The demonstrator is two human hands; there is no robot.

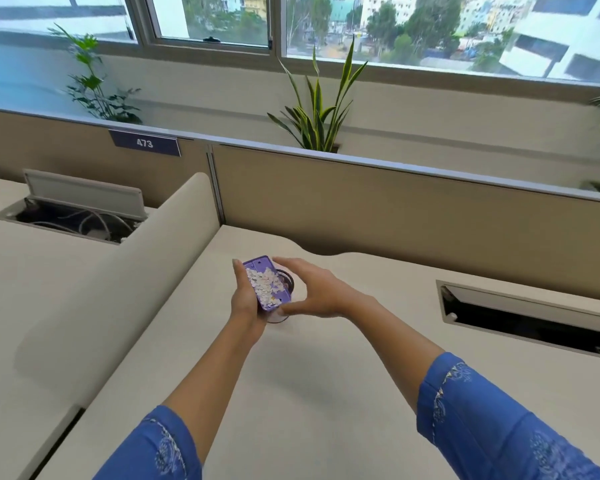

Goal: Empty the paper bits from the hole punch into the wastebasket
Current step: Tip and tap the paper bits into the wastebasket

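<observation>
A purple hole punch tray (257, 265) full of small white paper bits (264, 284) is tilted over a small round container (287, 279) on the desk. My left hand (245, 301) grips the tray along its left side. My right hand (309, 292) curves around the container, thumb at the tray's near corner and fingers at its far end. Only the container's dark rim and pale base show; the rest is hidden behind the tray and my hands.
The desk (326, 375) is off-white. A rounded divider panel (136, 289) stands on the left, a tan partition (395, 209) behind. An open cable slot (527, 317) lies at right, another cable box (77, 216) on the left desk. A snake plant (316, 116) stands behind the partition.
</observation>
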